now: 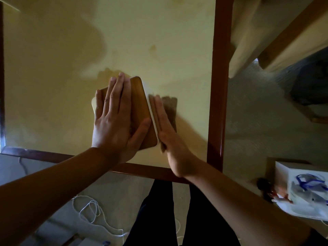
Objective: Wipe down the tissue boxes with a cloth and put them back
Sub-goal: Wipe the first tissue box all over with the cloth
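Both hands work with straight fingers and curl round nothing. Neither grip closes: the left hand (pixel 113 119) lies flat, fingers together and thumb spread, on the brown wooden lid of the tissue box (pixel 140 110), pressing it down. The right hand (pixel 168 139) stands on edge just beside the box's right side, fingers straight and together, pressing a brownish cloth (pixel 170 110) against the pale side wall. The cloth is blurred, so its folds cannot be made out; part of it shows beyond the fingertips, lying on the surface.

Nearest the camera, dark trousers (pixel 159 213) show between the two forearms, and a white cord (pixel 88 212) lies in loops on the pale floor at lower left. At lower right a white box with blue scribbled marks (pixel 308 190) sits on the floor, with a small dark thing beside it that is too blurred to tell.

The tissue box sits turned at an angle on the yellowish worktop (pixel 124 41), near its front edge and nearer its right side. A reddish-brown wooden frame (pixel 218 86) borders the worktop at front and right. A faint stain marks the surface beyond the box. Farther right, past the frame, pale furniture with wooden trim (pixel 257 32) stands on light carpet.
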Tool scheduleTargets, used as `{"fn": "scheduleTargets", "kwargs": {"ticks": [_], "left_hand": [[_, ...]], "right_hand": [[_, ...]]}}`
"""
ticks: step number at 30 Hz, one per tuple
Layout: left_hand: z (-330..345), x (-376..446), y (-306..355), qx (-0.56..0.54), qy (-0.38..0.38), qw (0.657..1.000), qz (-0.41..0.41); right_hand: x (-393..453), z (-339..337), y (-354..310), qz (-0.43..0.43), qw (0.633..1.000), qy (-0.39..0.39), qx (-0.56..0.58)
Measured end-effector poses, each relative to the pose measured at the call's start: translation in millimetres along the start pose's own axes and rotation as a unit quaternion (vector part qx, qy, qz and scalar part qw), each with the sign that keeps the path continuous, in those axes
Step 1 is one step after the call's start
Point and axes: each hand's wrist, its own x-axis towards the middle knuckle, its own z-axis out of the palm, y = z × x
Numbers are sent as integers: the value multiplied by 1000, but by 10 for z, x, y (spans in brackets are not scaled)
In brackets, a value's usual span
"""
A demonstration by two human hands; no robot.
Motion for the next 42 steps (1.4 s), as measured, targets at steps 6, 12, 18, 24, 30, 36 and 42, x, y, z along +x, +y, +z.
{"fn": "scheduleTargets", "kwargs": {"ticks": [6, 12, 18, 24, 30, 36, 42], "left_hand": [[0, 6, 4, 6, -4, 1000, -4], [7, 12, -6, 8, -6, 1000, -3], [4, 3, 1, 2, -5, 1000, -7], [-49, -3, 191, -83, 76, 982, -152], [85, 180, 614, -297, 100, 791, -525], [98, 118, 447, -181, 159, 859, -452], [-16, -14, 95, -154, 104, 946, -265]], "right_hand": [[-445, 137, 138, 23, 999, 14, -33], [110, 0, -86, 47, 998, 41, 5], [1062, -128, -315, -7, 1000, 10, -26], [1108, -162, -426, 65, 996, 58, -13], [1049, -149, -321, 49, 998, 39, -29], [726, -148, -217, 17, 998, 14, -64], [276, -126, -63, 37, 998, 38, -32]]}}
